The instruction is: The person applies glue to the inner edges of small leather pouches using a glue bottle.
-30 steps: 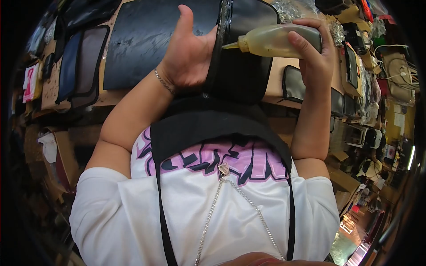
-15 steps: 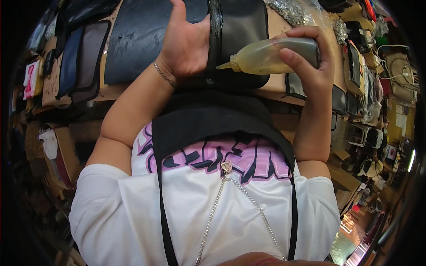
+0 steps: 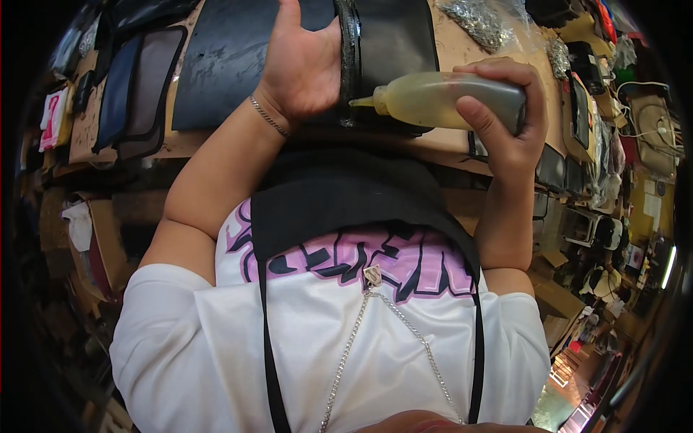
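My right hand (image 3: 516, 108) is wrapped round a translucent squeeze bottle (image 3: 433, 97) of yellowish liquid, held nearly level. Its narrow nozzle points left, at the raised edge strip (image 3: 349, 58) of a black leather-like piece (image 3: 393, 43). A glossy wet streak runs along that strip. My left hand (image 3: 299, 76) lies against the strip's left side, palm turned up and thumb stretched out. Its other fingers are hidden behind the strip, so their grip does not show. Left of that hand lies a flat black sheet (image 3: 216, 79) with scuffs or wet marks.
Blue and brown panels with black edging (image 3: 148, 86) lie on the left of the worktable (image 3: 462, 50). A plastic bag of small metal parts (image 3: 484, 25) sits at the back right. Dark pieces and wrapped items crowd the right side. A cardboard box (image 3: 108, 231) stands below left.
The bottle has become more level, its nozzle tip rising slightly along the strip. The glossy streak reaches closer to the near end of the strip. My left hand has hardly moved.
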A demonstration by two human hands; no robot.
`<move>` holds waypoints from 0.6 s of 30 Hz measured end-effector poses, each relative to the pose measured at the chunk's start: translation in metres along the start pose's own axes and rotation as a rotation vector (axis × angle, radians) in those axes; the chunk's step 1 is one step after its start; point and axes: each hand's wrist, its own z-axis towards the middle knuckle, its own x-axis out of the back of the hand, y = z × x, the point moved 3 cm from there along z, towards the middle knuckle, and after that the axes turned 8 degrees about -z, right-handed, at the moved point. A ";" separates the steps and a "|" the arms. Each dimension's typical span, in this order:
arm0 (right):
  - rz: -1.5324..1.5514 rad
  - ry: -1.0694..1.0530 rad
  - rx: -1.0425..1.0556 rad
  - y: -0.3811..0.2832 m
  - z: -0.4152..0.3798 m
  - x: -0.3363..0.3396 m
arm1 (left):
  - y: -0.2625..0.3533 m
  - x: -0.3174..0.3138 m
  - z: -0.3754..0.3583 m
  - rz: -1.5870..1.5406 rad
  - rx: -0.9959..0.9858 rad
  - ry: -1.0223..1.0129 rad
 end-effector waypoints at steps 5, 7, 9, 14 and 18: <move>-0.002 -0.012 0.066 0.000 -0.001 -0.001 | 0.001 0.004 0.003 0.000 -0.004 0.012; -0.002 0.020 0.051 0.000 -0.002 -0.001 | 0.000 0.003 0.004 -0.011 -0.006 0.011; -0.035 -0.044 0.061 0.002 -0.001 -0.001 | 0.000 0.002 0.006 -0.030 -0.005 -0.006; 0.219 -0.072 -0.127 0.015 -0.005 0.012 | 0.013 0.027 0.009 -0.027 0.045 -0.170; 0.302 0.152 -0.125 0.031 -0.004 0.022 | 0.012 0.028 0.011 -0.108 0.064 -0.301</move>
